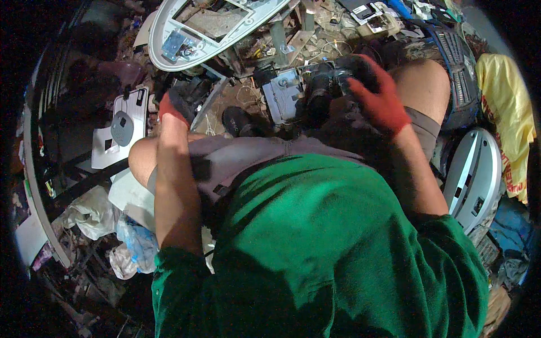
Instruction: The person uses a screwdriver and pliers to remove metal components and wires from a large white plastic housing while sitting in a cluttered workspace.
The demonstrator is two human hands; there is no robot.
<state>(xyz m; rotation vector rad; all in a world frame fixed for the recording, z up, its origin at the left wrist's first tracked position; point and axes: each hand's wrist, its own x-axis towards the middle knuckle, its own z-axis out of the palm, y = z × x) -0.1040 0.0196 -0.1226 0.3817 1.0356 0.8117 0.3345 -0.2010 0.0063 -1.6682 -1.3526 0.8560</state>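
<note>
Both hands wear red gloves with dark fingers. My left hand (176,107) is beyond my left knee, beside a metal bar (209,98); its dark fingers merge with dark clutter, so their grip is hidden. Over by my right knee, my right hand (378,93) curves its thumb and fingers round something dark and partly shiny that I cannot make out. Left of that hand, a flat silver metal box (283,96) with a round fitting lies on the ground between my feet. Farther off, a large pale oval plastic frame (160,42) with a rectangular opening rests tilted above the rubble.
White plastic panels (101,149) lie left of my knee, near crumpled plastic bags (135,239). On the right are a dark woven basket-like thing (453,67), a yellow sack (504,101) and a silver oval casing (476,174). Broken bits and wires litter the far ground.
</note>
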